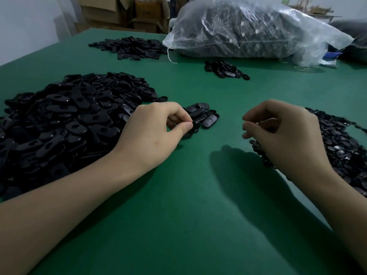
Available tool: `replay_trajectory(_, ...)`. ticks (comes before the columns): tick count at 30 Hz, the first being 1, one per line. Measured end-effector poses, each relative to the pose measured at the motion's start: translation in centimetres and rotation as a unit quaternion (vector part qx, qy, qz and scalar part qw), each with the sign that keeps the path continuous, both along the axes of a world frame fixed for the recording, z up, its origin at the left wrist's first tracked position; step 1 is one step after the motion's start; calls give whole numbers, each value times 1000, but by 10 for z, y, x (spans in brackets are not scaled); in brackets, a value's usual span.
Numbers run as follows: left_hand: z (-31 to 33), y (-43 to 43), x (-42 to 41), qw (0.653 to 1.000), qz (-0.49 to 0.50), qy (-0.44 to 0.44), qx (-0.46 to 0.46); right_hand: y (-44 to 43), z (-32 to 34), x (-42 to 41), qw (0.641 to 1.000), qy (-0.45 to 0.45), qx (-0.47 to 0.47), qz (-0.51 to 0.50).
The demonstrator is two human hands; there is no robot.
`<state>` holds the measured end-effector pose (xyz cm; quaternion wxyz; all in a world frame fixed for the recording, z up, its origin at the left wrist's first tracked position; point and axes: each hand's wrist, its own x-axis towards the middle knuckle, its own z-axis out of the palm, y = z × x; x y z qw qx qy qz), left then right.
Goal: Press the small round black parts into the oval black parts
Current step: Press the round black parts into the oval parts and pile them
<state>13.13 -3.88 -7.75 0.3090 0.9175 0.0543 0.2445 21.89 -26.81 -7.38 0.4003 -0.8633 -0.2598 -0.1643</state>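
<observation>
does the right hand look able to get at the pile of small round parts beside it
Likely yes: the right hand is already at the inner edge of the pile of small round parts, with nothing between them.

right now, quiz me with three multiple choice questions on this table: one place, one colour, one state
1. Where is the big pile of oval parts? A) left of the left hand B) between the arms C) on the floor
2. What colour is the table cover? A) red B) green C) white
3. What is the left hand doing? A) lying flat B) pinching an oval part C) waving
1 A: the pile spreads to that hand's left.
2 B: the cover is green all over.
3 B: thumb and forefinger close on one part.
</observation>
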Motion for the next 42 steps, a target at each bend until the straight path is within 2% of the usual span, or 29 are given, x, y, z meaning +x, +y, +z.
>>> replay_trajectory(4, 1, -7, -1, 998, -24, -11, -60, 8, 0, -7, 976, 144, 136, 87)
replay_trajectory(7, 0, -11, 0, 981, -62, 11, -184, 15, -2, -10, 934, 244, 222, 137)
replay_trajectory(10, -3, -15, 0, 955, -98, 22, -278, 18, -3, -12, 901, 294, 266, 174)
replay_trajectory(15, -14, -20, -2, 952, -123, 26, -279, 18, 0, -12, 869, 329, 308, 203)
replay_trajectory(19, -17, -23, -4, 956, -133, 22, -261, 19, 0, -13, 861, 346, 312, 205)
replay_trajectory(24, -13, -25, -6, 944, -148, 10, -295, 20, 1, -15, 847, 367, 317, 215)
replay_trajectory(29, -16, -26, -6, 921, -177, 4, -348, 21, 3, -18, 843, 369, 322, 222)
replay_trajectory(42, -19, -24, -3, 923, -161, 1, -350, 21, 4, -20, 859, 343, 307, 226)
